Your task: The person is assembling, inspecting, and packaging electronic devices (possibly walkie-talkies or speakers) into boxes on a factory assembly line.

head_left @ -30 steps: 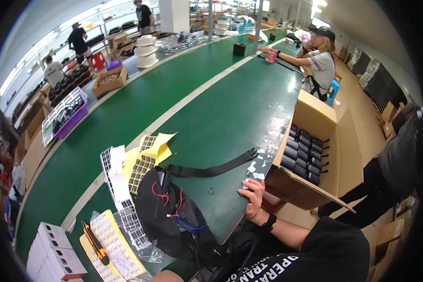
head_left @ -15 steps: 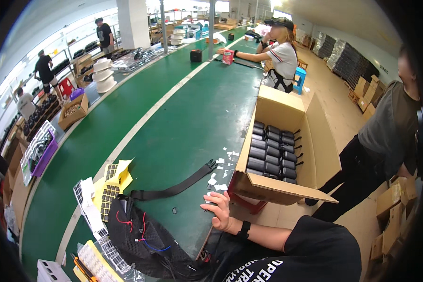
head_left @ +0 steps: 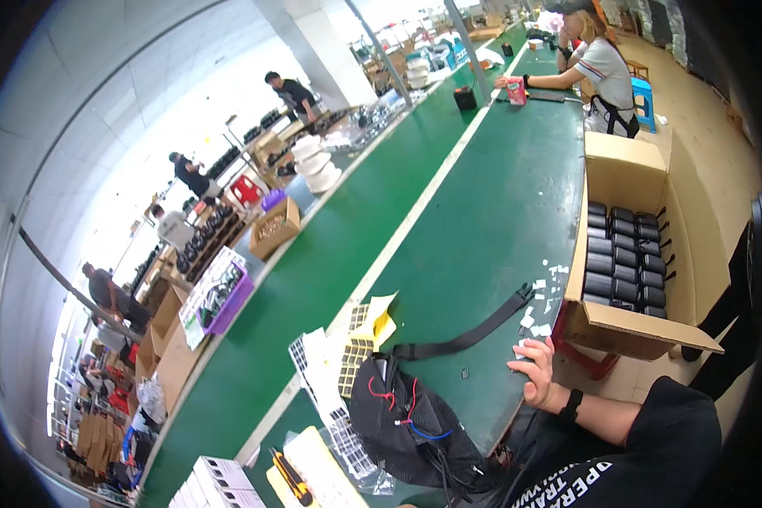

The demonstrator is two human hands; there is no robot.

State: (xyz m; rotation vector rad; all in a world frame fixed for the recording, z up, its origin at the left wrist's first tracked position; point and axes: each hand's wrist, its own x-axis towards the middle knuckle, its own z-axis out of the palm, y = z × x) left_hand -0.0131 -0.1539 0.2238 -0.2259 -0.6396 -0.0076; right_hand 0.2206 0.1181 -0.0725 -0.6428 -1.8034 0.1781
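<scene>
My right hand [head_left: 535,372] rests palm down on the near edge of the green table [head_left: 449,254], a black band on its wrist. Its fingertips touch small white paper scraps [head_left: 540,327] and nothing is held in it. A black strap [head_left: 470,334] lies just left of the fingers. It runs to a black mesh pouch [head_left: 406,423] with red and blue wires on it. My left hand is out of view.
An open cardboard box [head_left: 626,334] of black cylinders stands to the right of the table. Sheets of small square pads [head_left: 360,334], a clear bag, white boxes [head_left: 216,483] and an orange knife [head_left: 288,474] lie at the left. A person [head_left: 601,72] leans on the far end; others work behind.
The view has swung, so the table now runs more steeply to the upper right. My right hand has stayed on the table edge by the white scraps.
</scene>
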